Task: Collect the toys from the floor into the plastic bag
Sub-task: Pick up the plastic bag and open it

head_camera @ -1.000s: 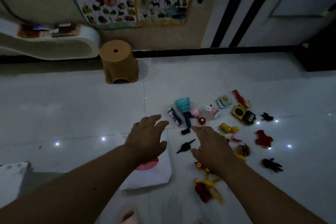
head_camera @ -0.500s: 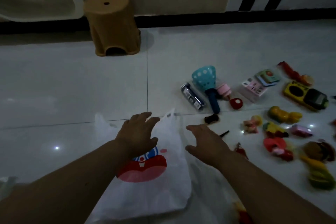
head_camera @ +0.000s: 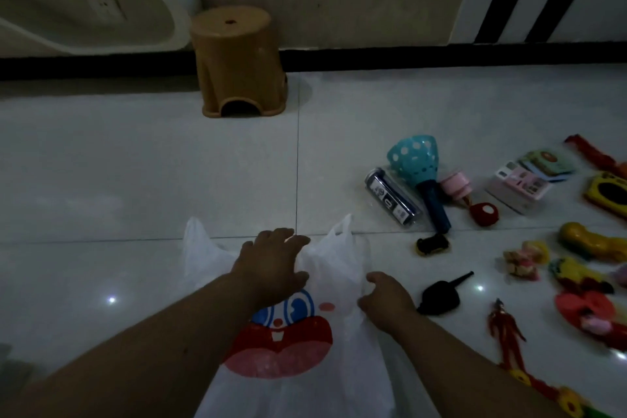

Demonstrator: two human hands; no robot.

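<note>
At 6 o'clock of the view, plastic bag (head_camera: 339,268) lay flat on the tiles, clown print up, both handles pointing to 12. Left hand (head_camera: 271,268) lay palm-down on the bag between the handles, fingers straight and spread, gripping nothing. Right hand (head_camera: 386,299) sat at the bag's 3 o'clock edge, fingers and thumb curled onto the plastic, pinching it. Toys (head_camera: 519,183) were all on the floor outside the bag, spread from its 1 to 4 o'clock: black toy (head_camera: 441,295) just beside the right hand, small black car (head_camera: 432,244) beyond it, dark tube (head_camera: 393,197) just beside teal cup toy (head_camera: 415,159), red figure (head_camera: 505,329) at 4. Brown stool (head_camera: 237,61) stood at 12, well apart, by the wall.
</note>
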